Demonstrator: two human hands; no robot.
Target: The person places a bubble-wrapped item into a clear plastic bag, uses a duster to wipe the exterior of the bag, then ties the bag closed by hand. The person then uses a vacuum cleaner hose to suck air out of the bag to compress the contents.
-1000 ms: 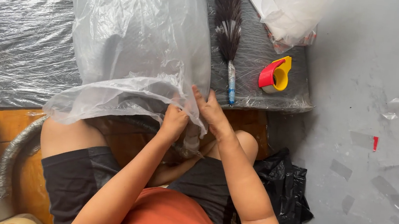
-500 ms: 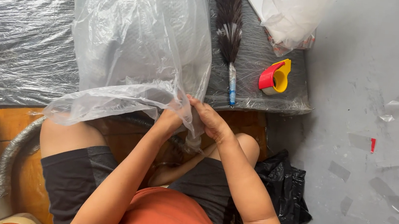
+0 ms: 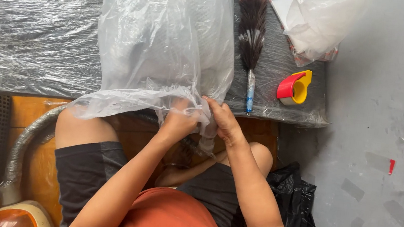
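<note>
A large clear plastic bag with something bulky inside lies on the plastic-covered black table in front of me. Its open end hangs over the table's near edge above my lap. My left hand is closed on the bunched plastic at the bag's mouth. My right hand grips the same gathered plastic just to the right, the two hands almost touching. What is inside the bag is blurred by the plastic.
A dark feather duster with a blue handle lies right of the bag. A red and yellow tape dispenser sits beyond it, with more clear bags behind. A black bag lies on the grey floor, a grey hose at left.
Both hands have moved up slightly and closed together on the bag's open end, gathering the loose plastic tighter. The bag and the table items have stayed put.
</note>
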